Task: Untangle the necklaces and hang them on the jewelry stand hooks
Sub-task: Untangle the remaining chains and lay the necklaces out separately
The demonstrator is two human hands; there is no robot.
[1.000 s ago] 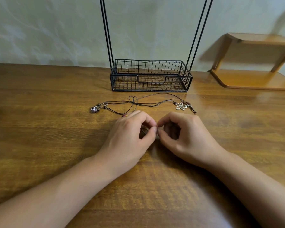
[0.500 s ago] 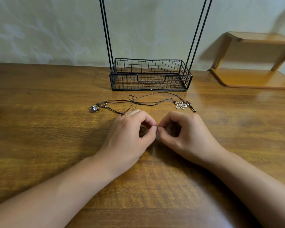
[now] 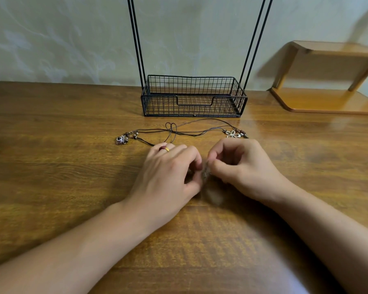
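Mid-frame, left hand [image 3: 168, 172] and right hand [image 3: 240, 166] both pinch a small blurry tangle [image 3: 206, 171] on the table [image 3: 51, 166], corded necklaces [image 3: 179, 132] just above.

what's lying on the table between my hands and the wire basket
In the head view, the tangled cord necklaces lie there: a flower pendant at the right end, a small dark charm at the left.

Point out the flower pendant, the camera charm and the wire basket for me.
flower pendant [image 3: 232, 134], head view, on its petals.
camera charm [image 3: 121, 140], head view, on its body.
wire basket [image 3: 193, 110], head view, on its front wall.
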